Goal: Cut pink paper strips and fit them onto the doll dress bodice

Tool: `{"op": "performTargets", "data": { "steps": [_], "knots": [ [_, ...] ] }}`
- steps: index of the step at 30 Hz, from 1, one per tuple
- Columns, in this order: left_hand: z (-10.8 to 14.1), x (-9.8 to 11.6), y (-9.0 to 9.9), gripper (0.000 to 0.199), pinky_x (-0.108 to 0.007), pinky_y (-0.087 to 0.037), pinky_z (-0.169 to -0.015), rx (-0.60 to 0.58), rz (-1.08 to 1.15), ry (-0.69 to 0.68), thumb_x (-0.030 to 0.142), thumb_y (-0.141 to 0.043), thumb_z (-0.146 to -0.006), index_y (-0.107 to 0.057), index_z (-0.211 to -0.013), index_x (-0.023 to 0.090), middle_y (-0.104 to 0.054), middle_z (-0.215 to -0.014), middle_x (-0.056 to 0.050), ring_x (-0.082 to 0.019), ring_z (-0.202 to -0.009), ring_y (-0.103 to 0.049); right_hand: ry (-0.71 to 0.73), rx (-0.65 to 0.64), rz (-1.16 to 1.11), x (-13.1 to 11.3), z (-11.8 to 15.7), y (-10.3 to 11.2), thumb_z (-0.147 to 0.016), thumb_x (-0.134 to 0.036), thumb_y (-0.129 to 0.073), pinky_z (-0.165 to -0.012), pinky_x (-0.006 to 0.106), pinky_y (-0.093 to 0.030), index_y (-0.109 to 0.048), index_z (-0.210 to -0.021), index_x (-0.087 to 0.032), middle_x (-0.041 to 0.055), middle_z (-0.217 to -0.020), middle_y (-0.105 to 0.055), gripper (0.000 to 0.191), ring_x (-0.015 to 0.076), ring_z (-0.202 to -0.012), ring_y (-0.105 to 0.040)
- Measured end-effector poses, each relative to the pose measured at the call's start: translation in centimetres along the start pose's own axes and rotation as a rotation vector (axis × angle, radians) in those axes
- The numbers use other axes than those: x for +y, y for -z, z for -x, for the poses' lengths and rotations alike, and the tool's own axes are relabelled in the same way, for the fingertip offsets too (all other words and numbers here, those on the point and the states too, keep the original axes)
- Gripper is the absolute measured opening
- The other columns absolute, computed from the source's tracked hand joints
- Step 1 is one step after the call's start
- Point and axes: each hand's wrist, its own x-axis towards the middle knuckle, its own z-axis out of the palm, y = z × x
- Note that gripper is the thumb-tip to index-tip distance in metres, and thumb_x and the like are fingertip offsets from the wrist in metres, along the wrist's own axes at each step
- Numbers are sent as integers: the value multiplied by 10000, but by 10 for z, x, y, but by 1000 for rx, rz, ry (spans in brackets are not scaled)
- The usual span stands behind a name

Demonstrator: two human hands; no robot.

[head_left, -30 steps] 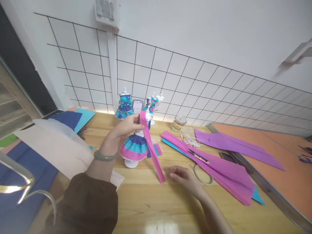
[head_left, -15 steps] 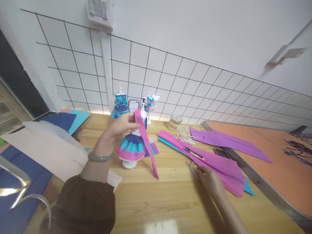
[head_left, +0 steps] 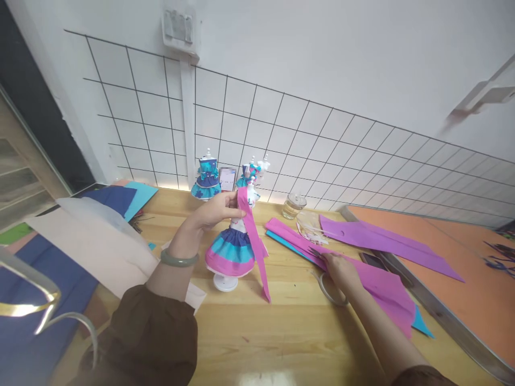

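My left hand point(head_left: 219, 208) is closed, pinching the top of a long pink strip point(head_left: 255, 244) against a small white dress form point(head_left: 237, 224). The strip hangs down past the form's tiered skirt point(head_left: 230, 252) of navy, turquoise and pink. My right hand point(head_left: 341, 272) is closed over small thread snips point(head_left: 316, 252), whose dark blades point left beyond my fingertips; their handle is hidden. Beneath them lies a pink crumpled sheet point(head_left: 382, 284) over a blue one point(head_left: 422, 324). A pale ring-shaped roll point(head_left: 332, 292) lies just below my right hand.
Behind stand dressed small forms, one in a turquoise dress point(head_left: 207, 177), beside a phone-like display point(head_left: 227, 178). A glass point(head_left: 294, 205) stands near the wall. A purple sheet point(head_left: 386, 244) crosses the table edge at right. White point(head_left: 96, 244) and navy sheets point(head_left: 44, 279) lie left.
My right hand has left the ring-shaped roll and moved up onto the snips. My left hand still pinches the pink strip at the form. The whole view has shifted slightly.
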Motion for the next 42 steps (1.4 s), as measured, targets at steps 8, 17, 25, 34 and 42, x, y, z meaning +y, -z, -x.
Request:
{"op": "performTargets", "data": {
  "steps": [8,17,25,34,42],
  "knots": [
    [7,4,2,291,-276,-443,-753,-128,116,-46,182,-694,-658,-599,-924,110,-628,-897,-70,-158,-834,-582,-87,87,-93,9,-1,7,-799,-148,-400,-730,311,-409,-626,-954,-146,124,-933,-662,274,241,-880,-604],
    [6,5,-2,324,-297,-455,-773,-164,52,-12,200,-698,-658,-595,-954,117,-625,-916,-77,-170,-857,-583,-85,149,-570,-35,27,78,-862,-506,-325,-490,255,-372,-580,-826,-158,15,-559,-524,433,158,-518,-500],
    [5,10,-22,361,-317,-470,-754,-223,-35,72,182,-671,-654,-586,-1004,153,-624,-970,-69,-205,-923,-585,280,-263,-784,-123,54,150,-811,-558,-457,-588,267,-420,-621,-847,-197,43,-779,-582,398,175,-705,-513],
    [6,13,-29,312,-307,-465,-747,-196,-66,20,147,-638,-651,-577,-956,164,-623,-951,-51,-204,-937,-582,393,-379,-777,-149,37,161,-834,-551,-423,-543,244,-347,-643,-858,-211,5,-698,-534,405,128,-613,-450],
    [11,20,-25,302,-327,-465,-753,-185,-73,25,150,-623,-669,-571,-967,153,-618,-951,-59,-213,-946,-580,412,-517,-727,-160,14,179,-809,-612,-407,-448,241,-225,-648,-806,-212,-41,-543,-326,467,93,-481,-256]
  ]
}}
